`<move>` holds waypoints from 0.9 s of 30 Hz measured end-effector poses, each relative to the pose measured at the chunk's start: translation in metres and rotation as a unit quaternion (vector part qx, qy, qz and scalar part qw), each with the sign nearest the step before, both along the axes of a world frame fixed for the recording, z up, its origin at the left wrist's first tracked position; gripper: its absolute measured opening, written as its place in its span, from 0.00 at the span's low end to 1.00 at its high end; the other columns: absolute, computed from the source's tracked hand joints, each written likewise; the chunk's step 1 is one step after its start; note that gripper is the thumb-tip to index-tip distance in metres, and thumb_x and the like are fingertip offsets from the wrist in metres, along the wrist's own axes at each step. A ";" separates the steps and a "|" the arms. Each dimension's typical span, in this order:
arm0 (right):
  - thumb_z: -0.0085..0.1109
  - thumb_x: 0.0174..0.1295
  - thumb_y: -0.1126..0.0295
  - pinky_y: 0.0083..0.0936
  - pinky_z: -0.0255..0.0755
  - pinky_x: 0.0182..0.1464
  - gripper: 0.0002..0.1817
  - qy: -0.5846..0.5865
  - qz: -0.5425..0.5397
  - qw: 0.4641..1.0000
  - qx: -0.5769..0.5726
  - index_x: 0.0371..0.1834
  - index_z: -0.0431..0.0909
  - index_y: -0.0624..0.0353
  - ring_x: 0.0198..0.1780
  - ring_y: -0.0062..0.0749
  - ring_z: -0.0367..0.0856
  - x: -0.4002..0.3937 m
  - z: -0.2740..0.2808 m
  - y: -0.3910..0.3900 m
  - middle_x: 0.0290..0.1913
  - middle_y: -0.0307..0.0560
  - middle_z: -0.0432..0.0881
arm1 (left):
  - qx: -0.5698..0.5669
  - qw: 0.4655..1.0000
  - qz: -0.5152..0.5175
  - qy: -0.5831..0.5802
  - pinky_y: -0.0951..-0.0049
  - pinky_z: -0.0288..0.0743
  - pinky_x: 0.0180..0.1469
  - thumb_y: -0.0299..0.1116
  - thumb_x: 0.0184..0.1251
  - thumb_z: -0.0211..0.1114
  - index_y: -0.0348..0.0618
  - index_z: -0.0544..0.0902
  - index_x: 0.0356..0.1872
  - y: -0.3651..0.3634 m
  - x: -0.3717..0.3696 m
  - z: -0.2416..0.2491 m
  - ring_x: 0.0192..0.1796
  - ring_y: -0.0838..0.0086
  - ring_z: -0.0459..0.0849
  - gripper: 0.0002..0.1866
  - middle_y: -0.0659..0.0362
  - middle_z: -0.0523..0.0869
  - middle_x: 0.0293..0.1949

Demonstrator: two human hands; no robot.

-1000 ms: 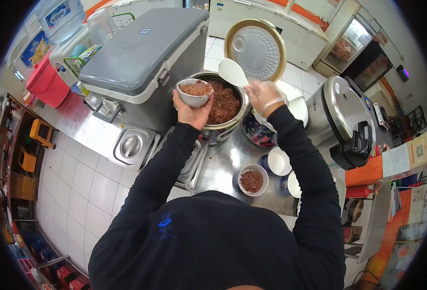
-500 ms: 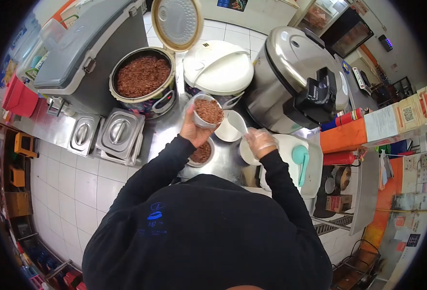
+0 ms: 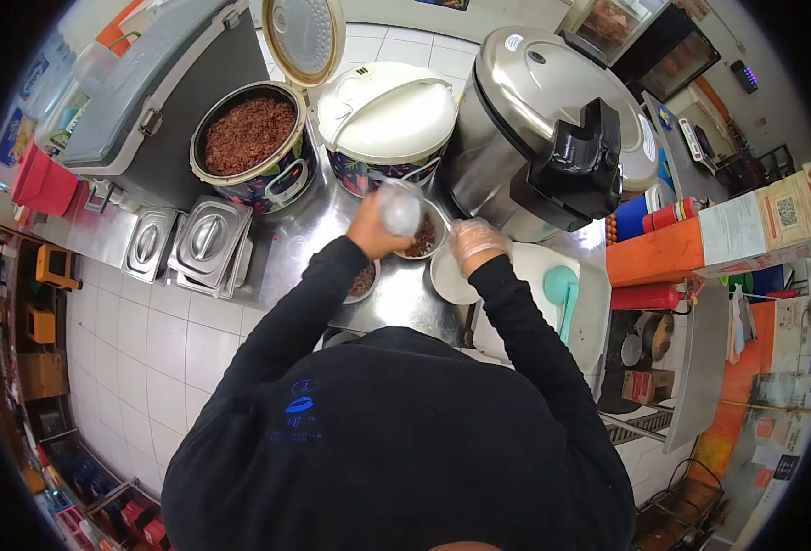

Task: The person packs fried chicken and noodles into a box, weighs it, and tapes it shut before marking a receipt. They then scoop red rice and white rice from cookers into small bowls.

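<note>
My left hand (image 3: 375, 230), bare, grips a small translucent bowl (image 3: 399, 210), blurred and tipped over with its bottom up. Beneath and beside it, a white bowl (image 3: 439, 223) has reddish-brown rice (image 3: 421, 241) in it. My right hand (image 3: 476, 243), in a clear plastic glove, is closed just right of that bowl; whatever its fingers hold is hidden. Below the gloved hand stands another white bowl (image 3: 451, 283), partly covered by it. Near my left wrist is a bowl of similar rice (image 3: 363, 281), half hidden by the sleeve.
An open rice cooker (image 3: 249, 138) full of reddish-brown rice stands back left, beside a closed one (image 3: 387, 115). A big steel rice warmer (image 3: 552, 92) is on the right. Lidded steel pans (image 3: 211, 241) sit left. A turquoise ladle (image 3: 563, 298) lies on a white tray (image 3: 591, 317).
My left hand has turned the rice-filled bowl over above the white bowl, which now contains rice. My right hand has shifted left and up; the white spoon seen in it no longer shows.
</note>
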State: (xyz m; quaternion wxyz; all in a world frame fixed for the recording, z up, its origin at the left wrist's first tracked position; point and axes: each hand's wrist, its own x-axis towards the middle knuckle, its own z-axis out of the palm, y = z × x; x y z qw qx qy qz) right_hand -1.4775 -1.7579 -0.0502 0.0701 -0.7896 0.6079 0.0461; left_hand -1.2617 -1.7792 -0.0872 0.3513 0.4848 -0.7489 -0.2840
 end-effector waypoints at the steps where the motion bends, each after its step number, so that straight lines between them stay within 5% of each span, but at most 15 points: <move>1: 0.48 0.60 0.64 0.40 0.75 0.41 0.12 -0.001 0.005 1.000 -0.003 0.33 0.80 0.57 0.40 0.46 0.81 0.004 0.016 0.000 0.37 0.53 0.82 | 0.025 0.993 -0.033 0.107 0.63 0.66 0.59 0.31 0.31 0.77 0.38 0.64 0.57 0.004 0.010 0.021 0.55 0.61 0.71 0.45 0.50 0.69 0.53; 4: 0.50 0.58 0.67 0.40 0.76 0.38 0.09 0.029 0.010 0.999 0.012 0.33 0.81 0.56 0.39 0.44 0.82 0.028 0.034 0.001 0.37 0.51 0.83 | 0.169 0.944 -0.004 0.284 0.67 0.63 0.61 0.30 0.36 0.77 0.37 0.58 0.61 0.003 0.062 -0.011 0.59 0.65 0.67 0.47 0.53 0.68 0.54; 7: 0.53 0.55 0.66 0.39 0.76 0.34 0.09 0.048 0.045 0.998 -0.001 0.29 0.83 0.54 0.37 0.44 0.83 0.038 -0.001 0.001 0.34 0.50 0.83 | 0.154 0.961 0.017 0.231 0.69 0.57 0.64 0.34 0.41 0.75 0.36 0.58 0.62 0.030 0.095 0.047 0.61 0.66 0.64 0.45 0.51 0.66 0.57; 10: 0.52 0.56 0.64 0.39 0.76 0.33 0.10 0.083 0.057 0.995 0.001 0.27 0.83 0.54 0.35 0.44 0.83 0.037 0.022 -0.008 0.30 0.51 0.83 | 0.121 0.965 0.002 0.231 0.71 0.66 0.58 0.24 0.44 0.72 0.40 0.56 0.63 0.041 0.134 0.046 0.57 0.70 0.69 0.44 0.52 0.67 0.57; 13: 0.54 0.55 0.59 0.40 0.74 0.37 0.12 0.056 0.063 0.996 0.021 0.28 0.82 0.53 0.35 0.46 0.82 0.045 0.027 -0.007 0.29 0.51 0.82 | 0.223 0.921 0.027 0.319 0.70 0.63 0.60 0.26 0.43 0.73 0.40 0.56 0.63 0.053 0.166 0.061 0.59 0.69 0.67 0.45 0.53 0.66 0.58; 16: 0.55 0.54 0.61 0.40 0.75 0.41 0.10 0.069 0.085 0.991 0.079 0.30 0.82 0.53 0.38 0.45 0.82 0.047 0.006 -0.007 0.33 0.52 0.83 | 0.190 0.935 0.012 0.300 0.69 0.62 0.61 0.28 0.42 0.74 0.40 0.56 0.63 0.051 0.201 0.061 0.61 0.69 0.65 0.45 0.53 0.66 0.58; 19: 0.58 0.51 0.61 0.40 0.73 0.40 0.11 0.083 0.023 0.995 0.043 0.32 0.82 0.54 0.37 0.48 0.80 0.044 0.032 -0.010 0.32 0.53 0.82 | 0.211 0.928 0.011 0.307 0.69 0.60 0.62 0.32 0.41 0.75 0.40 0.55 0.64 0.050 0.235 0.071 0.60 0.69 0.65 0.47 0.53 0.66 0.58; 23: 0.61 0.52 0.62 0.37 0.73 0.35 0.12 0.025 0.012 0.997 -0.068 0.37 0.82 0.54 0.32 0.45 0.80 0.099 0.196 0.004 0.29 0.51 0.81 | 0.196 0.922 0.012 0.333 0.69 0.55 0.64 0.35 0.41 0.75 0.39 0.56 0.64 0.044 0.283 0.073 0.62 0.68 0.63 0.48 0.53 0.65 0.59; 24: 0.61 0.52 0.62 0.35 0.73 0.35 0.12 -0.071 0.006 0.997 -0.037 0.37 0.83 0.53 0.30 0.45 0.80 0.106 0.213 0.006 0.29 0.51 0.82 | 0.199 0.914 0.008 0.354 0.69 0.54 0.65 0.35 0.41 0.75 0.39 0.57 0.64 0.044 0.291 0.075 0.63 0.68 0.62 0.48 0.53 0.65 0.60; 27: 0.60 0.52 0.63 0.36 0.74 0.35 0.10 0.029 0.082 0.995 0.050 0.35 0.83 0.53 0.30 0.45 0.80 0.143 0.221 0.009 0.28 0.51 0.81 | 0.174 0.924 0.009 0.340 0.69 0.53 0.66 0.35 0.41 0.74 0.41 0.57 0.65 0.047 0.313 0.083 0.64 0.67 0.61 0.47 0.54 0.65 0.60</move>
